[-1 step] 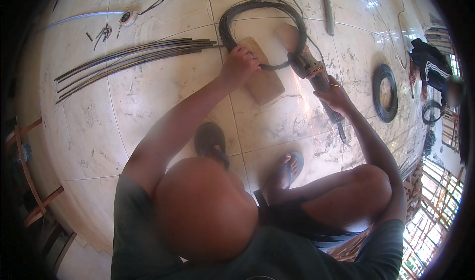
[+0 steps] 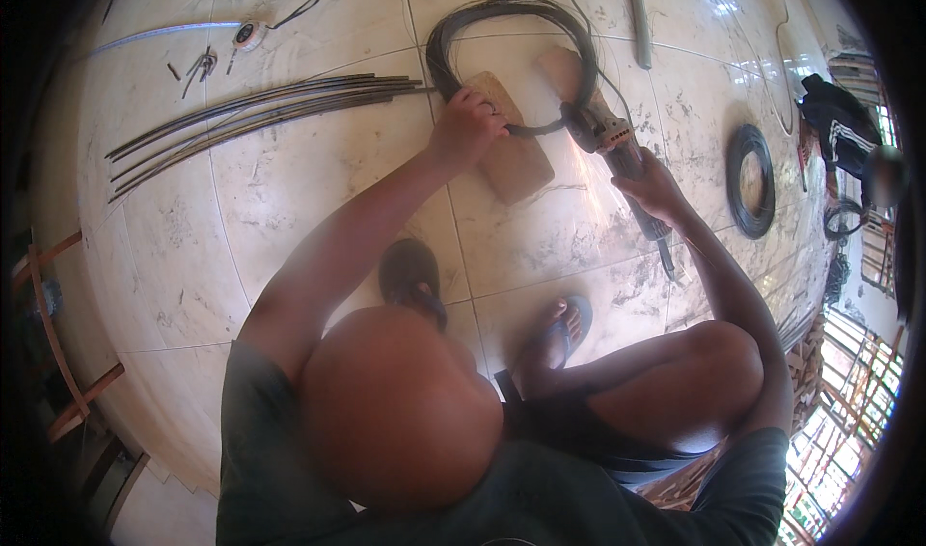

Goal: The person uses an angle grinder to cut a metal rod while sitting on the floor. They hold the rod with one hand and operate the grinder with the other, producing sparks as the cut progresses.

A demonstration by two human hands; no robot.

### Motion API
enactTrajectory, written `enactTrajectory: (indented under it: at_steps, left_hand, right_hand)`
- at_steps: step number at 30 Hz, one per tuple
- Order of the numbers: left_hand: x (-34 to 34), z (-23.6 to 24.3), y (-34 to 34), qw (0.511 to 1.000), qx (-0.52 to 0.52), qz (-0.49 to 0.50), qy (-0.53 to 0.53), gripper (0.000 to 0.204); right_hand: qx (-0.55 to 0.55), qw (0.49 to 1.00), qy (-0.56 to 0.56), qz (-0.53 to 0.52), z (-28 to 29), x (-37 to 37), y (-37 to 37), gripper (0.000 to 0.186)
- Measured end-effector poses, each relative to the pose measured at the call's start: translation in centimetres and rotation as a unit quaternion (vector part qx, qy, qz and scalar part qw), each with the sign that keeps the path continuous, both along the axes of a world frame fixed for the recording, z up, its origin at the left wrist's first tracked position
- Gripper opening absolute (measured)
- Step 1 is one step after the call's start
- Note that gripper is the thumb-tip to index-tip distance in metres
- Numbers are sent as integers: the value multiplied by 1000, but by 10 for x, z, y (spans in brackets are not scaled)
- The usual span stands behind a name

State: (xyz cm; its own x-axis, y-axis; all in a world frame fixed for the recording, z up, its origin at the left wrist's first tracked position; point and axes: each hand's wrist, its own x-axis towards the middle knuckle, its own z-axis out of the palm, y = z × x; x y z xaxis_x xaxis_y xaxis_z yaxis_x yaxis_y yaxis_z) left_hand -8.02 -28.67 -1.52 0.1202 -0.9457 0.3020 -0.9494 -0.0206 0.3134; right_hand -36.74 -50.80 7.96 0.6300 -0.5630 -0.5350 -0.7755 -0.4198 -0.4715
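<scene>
A coil of dark wire lies in a ring on the tiled floor. My left hand is closed round its near left side, above a brown brick. My right hand is wrapped round the body of an angle grinder. The grinder's disc meets the near right side of the coil, and faint sparks spread below it. Whether the disc has gone through the wire cannot be made out. A second brick sits partly under the coil's right side.
Several thin dark rods lie at the left, beyond them a tape measure with its blade out. The grinder's cord runs away from me. Another wire coil lies to the right. A person is at the far right.
The sparks under the grinder's disc are fainter and fewer. The grinder has shifted very slightly; my left hand and the coil stay in place.
</scene>
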Motion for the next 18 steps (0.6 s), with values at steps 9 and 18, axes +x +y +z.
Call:
enactTrajectory:
  at_steps: [9, 18]
  left_hand:
    - [3, 1, -2, 1000, 4, 8, -3, 24]
    - [3, 2, -2, 1000, 2, 4, -4, 25]
  right_hand:
    - [-10, 1000, 24, 6, 0, 4, -4, 80]
    - [-12, 1000, 23, 10, 1, 4, -3, 79]
